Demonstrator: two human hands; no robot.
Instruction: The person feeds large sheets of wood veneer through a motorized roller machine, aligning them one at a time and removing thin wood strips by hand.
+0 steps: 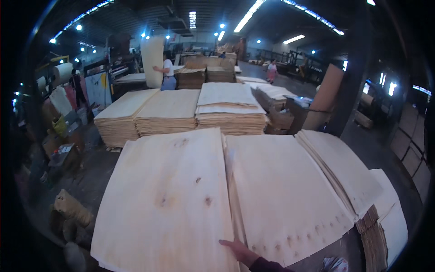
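A large pale wood veneer sheet (172, 177) with several dark knots lies in front of me, on top of a stack. My right hand (238, 251) comes in from the lower edge in a dark sleeve. It holds the sheet's right edge near its front corner, one digit stretched over the top face. The other fingers are mostly hidden at the edge. Right beside it, across a narrow gap, lies a second veneer stack (285, 190) with a row of dark marks along its front. My left hand is out of view.
More veneer stacks (165, 109) stand in a row beyond. Another stack (340, 167) is at the right, near a dark post (362, 81). A person (168, 75) farther off holds an upright sheet (152, 61); another person (272, 71) is at the back. Bags (72, 208) lie at left.
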